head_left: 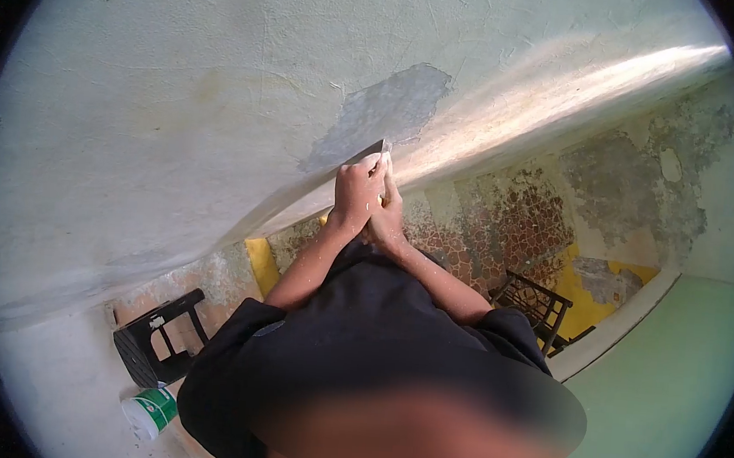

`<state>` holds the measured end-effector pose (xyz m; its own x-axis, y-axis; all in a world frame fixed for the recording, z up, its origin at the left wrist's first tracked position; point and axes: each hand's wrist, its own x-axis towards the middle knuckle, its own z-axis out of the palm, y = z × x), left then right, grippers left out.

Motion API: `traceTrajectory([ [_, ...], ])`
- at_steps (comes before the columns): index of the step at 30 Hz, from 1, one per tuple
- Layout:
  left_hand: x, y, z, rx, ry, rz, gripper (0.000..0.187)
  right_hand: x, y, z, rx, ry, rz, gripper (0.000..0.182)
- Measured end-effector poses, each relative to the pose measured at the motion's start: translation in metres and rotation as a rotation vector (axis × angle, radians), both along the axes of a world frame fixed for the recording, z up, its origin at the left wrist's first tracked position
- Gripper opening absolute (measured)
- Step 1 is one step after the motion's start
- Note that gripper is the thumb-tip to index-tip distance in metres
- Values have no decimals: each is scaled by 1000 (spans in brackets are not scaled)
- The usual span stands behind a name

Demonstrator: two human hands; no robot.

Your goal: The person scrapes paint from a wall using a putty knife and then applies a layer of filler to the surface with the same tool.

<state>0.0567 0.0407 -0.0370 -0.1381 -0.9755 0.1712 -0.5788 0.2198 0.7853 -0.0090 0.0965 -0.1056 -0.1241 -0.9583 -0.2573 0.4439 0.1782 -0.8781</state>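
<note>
In the head view both my hands are up against a pale, rough wall. They work close together on a scraper, whose thin dark blade edge shows above my fingers. My left hand is closed in a fist around it. Pressed alongside is my right hand, its fingers stretched up near the blade; the handle is hidden between the palms. White specks dot my hands and forearms. Just above the blade lies a bare grey patch where the paint has come off.
A black stool stands at lower left, beside a white bucket with a green label. To the right, a dark metal frame stands on the floor. Dusty debris covers patterned reddish tiles. Light streaks across the wall.
</note>
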Motion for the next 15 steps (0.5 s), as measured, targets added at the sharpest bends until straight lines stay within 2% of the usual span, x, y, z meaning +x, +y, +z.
traceTrajectory([
  [2, 0, -2, -2, 4, -7, 4, 27, 5, -3, -6, -51, 55, -61, 84],
  [9, -11, -10, -12, -10, 18, 5, 26, -7, -10, -3, -55, 95, -51, 85],
  [11, -21, -15, -23, -30, 40, 4, 26, -12, -17, -16, -169, 256, -181, 84],
  [13, -45, -27, -37, -122, 151, -56, 25, -27, -26, -30, -121, 224, -224, 82],
  [14, -55, -33, -35, -127, 154, -62, 25, -35, -33, -34, -75, 191, -265, 81],
  [15, -67, -38, -32, -78, 98, -118, 29, -42, -41, -33, -141, 220, -355, 73],
])
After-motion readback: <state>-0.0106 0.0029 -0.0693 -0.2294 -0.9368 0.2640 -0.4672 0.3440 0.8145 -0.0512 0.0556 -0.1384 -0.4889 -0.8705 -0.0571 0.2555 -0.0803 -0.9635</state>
